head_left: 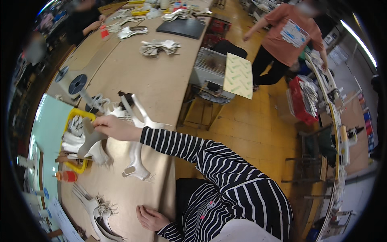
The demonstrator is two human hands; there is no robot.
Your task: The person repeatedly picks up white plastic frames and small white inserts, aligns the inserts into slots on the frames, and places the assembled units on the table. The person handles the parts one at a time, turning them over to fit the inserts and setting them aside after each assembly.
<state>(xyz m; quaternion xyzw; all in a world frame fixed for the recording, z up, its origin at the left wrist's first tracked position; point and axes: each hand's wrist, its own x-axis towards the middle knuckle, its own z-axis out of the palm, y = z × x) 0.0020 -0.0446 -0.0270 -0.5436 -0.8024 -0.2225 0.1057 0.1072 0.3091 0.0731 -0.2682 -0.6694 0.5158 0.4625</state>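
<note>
My right hand stretches across the table to a yellow tray, its fingers pinched on the edge of a flat grey cut piece. White and silvery cut pieces fill the tray beneath. My left hand rests on the table near its edge, fingers loosely apart, with nothing visible in it. Between the hands lies a pale silvery strap-like piece with a cut-out end. Another bunch of strappy pieces with frayed ends lies left of my left hand.
A red-capped bottle lies by the tray, and thread spools stand beyond. Farther along the table are stacked pieces and a black board. A person in an orange shirt stands in the aisle; others work across the table.
</note>
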